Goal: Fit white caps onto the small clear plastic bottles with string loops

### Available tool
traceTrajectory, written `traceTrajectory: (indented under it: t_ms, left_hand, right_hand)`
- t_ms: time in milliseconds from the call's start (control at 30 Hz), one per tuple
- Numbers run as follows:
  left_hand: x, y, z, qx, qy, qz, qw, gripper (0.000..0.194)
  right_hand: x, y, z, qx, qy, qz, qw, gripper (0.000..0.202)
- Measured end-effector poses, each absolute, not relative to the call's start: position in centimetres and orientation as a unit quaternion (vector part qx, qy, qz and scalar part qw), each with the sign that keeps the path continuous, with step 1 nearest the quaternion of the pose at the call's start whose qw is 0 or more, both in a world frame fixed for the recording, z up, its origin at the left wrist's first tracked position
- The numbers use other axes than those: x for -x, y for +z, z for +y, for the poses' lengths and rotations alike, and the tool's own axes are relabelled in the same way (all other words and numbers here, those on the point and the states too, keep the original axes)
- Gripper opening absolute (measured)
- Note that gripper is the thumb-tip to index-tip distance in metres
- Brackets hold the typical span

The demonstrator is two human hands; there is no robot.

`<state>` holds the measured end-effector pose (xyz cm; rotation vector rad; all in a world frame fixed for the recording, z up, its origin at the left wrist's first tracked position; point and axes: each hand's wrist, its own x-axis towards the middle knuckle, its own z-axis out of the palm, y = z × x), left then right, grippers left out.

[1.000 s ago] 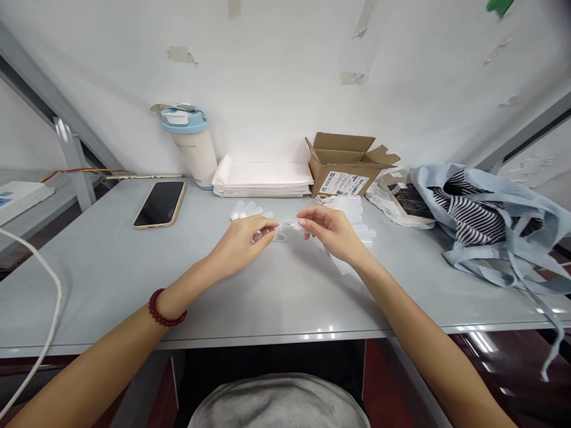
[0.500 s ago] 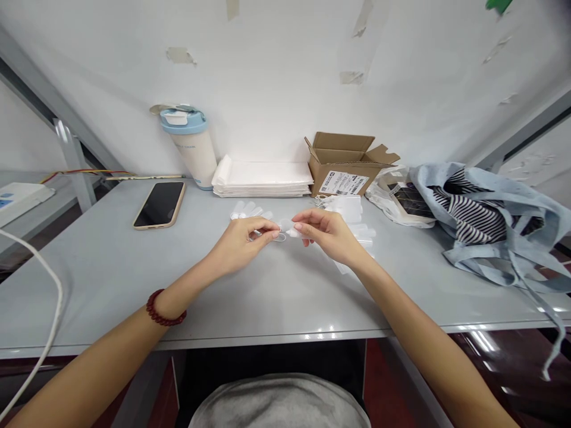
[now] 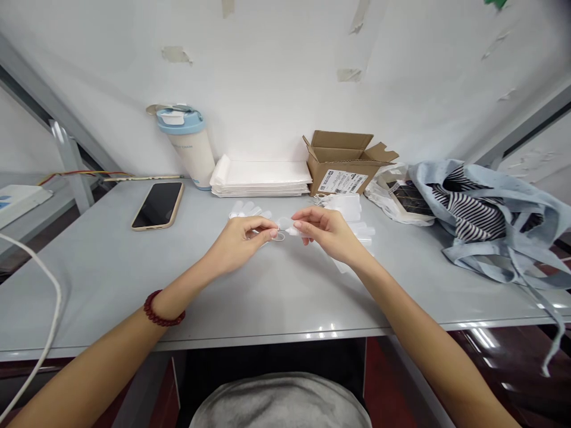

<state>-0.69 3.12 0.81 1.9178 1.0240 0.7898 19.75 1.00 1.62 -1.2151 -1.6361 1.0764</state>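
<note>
My left hand (image 3: pixel 236 242) is closed in a pinch at the table's middle, and a thin white string (image 3: pixel 280 236) loops out from its fingertips. My right hand (image 3: pixel 329 233) pinches a small white plastic piece with a pointed tip (image 3: pixel 292 231); its fingers hide most of it. Between the two hands shows a small translucent rounded piece (image 3: pixel 284 223), and I cannot tell which hand bears it. Several translucent white plastic pieces (image 3: pixel 250 209) lie beyond my left hand. More translucent pieces (image 3: pixel 363 230) and flat white tags with strings (image 3: pixel 347 207) lie beyond and beside my right hand.
Along the wall stand a blue-lidded tumbler (image 3: pixel 190 148), a stack of white envelopes (image 3: pixel 263 177) and an open cardboard box (image 3: pixel 341 163). A phone (image 3: pixel 158 205) lies left. To the right are a plastic bag (image 3: pixel 404 199) and a light blue cloth bag (image 3: pixel 486 208). A white cable (image 3: pixel 56 297) hangs at left.
The camera view has shifted very slightly. Both hands keep nearly the same pose and the same holds.
</note>
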Motion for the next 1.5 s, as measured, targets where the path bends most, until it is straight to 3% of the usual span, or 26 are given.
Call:
traceTrajectory:
  t_ms: [1500]
  left_hand:
    - [0.1,0.2,2.6,-0.789,0.344,0.385,0.333,0.018]
  right_hand:
    - [-18.8,0.7,0.7,0.497,0.397,-0.659,0.401,0.021]
